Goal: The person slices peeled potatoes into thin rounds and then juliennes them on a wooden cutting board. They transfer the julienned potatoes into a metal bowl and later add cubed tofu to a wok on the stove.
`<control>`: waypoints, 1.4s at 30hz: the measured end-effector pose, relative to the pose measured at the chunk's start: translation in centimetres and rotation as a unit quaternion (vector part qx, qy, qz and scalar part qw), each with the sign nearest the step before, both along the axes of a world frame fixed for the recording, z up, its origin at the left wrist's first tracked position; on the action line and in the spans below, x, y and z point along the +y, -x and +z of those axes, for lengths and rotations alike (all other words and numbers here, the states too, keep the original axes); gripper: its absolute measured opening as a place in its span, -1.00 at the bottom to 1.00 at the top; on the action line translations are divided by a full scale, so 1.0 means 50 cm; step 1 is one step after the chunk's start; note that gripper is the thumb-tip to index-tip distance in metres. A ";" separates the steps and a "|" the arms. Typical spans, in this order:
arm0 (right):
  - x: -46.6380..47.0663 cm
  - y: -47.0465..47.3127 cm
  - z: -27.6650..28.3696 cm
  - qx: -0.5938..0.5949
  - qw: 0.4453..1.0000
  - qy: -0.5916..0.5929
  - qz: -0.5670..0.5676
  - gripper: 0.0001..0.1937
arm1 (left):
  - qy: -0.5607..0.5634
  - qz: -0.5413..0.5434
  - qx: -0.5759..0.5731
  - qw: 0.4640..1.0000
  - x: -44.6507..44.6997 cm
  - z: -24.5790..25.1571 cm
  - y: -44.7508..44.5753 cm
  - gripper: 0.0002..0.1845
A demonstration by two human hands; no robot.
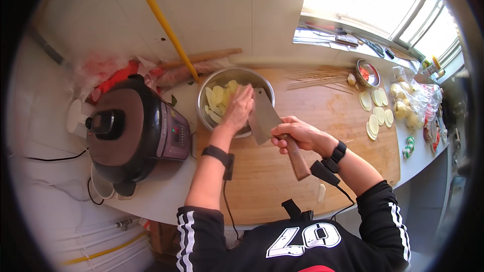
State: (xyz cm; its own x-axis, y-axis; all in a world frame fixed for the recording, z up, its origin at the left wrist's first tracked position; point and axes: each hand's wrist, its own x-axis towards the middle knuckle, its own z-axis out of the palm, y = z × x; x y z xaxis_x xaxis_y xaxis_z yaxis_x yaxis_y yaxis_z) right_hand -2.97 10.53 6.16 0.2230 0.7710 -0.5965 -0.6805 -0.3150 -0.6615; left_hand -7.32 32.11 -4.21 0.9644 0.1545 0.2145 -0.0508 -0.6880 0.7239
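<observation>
My right hand grips a cleaver near the point where its wooden handle meets the blade. The wide steel blade slants over the right side of a metal bowl. Pale yellow potato slices lie inside the bowl. Above them is my left hand, fingers stretched out and close beside the blade. Nothing shows in that hand, though its palm side is hidden, and I cannot tell whether it touches the blade. Beneath the bowl and cleaver lies a large wooden cutting board.
More slices lie on the board's right side, with thin wooden skewers and a small metal bowl behind. A bag of potatoes sits at far right. A Midea electric pressure cooker stands left. One slice lies near the front edge.
</observation>
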 end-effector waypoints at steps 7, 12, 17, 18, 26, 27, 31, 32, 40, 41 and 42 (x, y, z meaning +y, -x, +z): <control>-0.256 0.051 0.050 -0.014 0.997 -0.015 -0.077 -0.89 | -0.200 0.097 -0.074 0.972 0.016 0.040 0.004 -0.68; -0.509 0.101 -0.032 -0.111 0.957 0.127 -0.235 -0.87 | -0.004 0.030 -0.152 0.988 -0.110 0.125 -0.014 -0.87; -0.721 0.073 -0.080 -0.125 0.916 0.274 -0.266 -0.86 | -0.029 -0.327 -0.018 0.945 -0.381 0.081 0.058 -0.63; -0.742 0.060 -0.089 -0.129 0.920 0.273 -0.249 -0.84 | -0.031 -0.343 -0.009 0.939 -0.429 0.065 0.086 -0.59; -0.751 -0.049 -0.120 -0.183 0.957 0.188 -0.127 -0.76 | -0.127 -0.337 0.018 0.933 -0.584 -0.004 0.188 -0.67; -0.743 -0.059 -0.118 -0.188 0.962 0.177 -0.091 -0.78 | -0.137 -0.324 0.041 0.935 -0.585 -0.005 0.194 -0.68; -0.721 -0.079 -0.107 -0.223 0.955 0.193 0.038 -0.84 | -0.177 -0.247 0.081 0.949 -0.598 0.000 0.223 -0.69; -0.722 -0.077 -0.104 -0.230 0.951 0.198 0.059 -0.85 | -0.173 -0.210 0.086 0.959 -0.605 0.002 0.231 -0.68; -0.710 0.007 -0.126 -0.222 0.953 0.186 0.092 -0.79 | -0.054 0.141 0.074 0.986 -0.629 -0.031 0.182 -0.60; -0.699 0.024 -0.129 -0.221 0.944 0.222 0.106 -0.75 | -0.007 0.151 0.093 0.984 -0.624 -0.036 0.176 -0.62; -0.693 0.041 -0.127 -0.211 0.953 0.195 0.092 -0.69 | 0.040 0.161 0.094 0.982 -0.619 -0.039 0.173 -0.63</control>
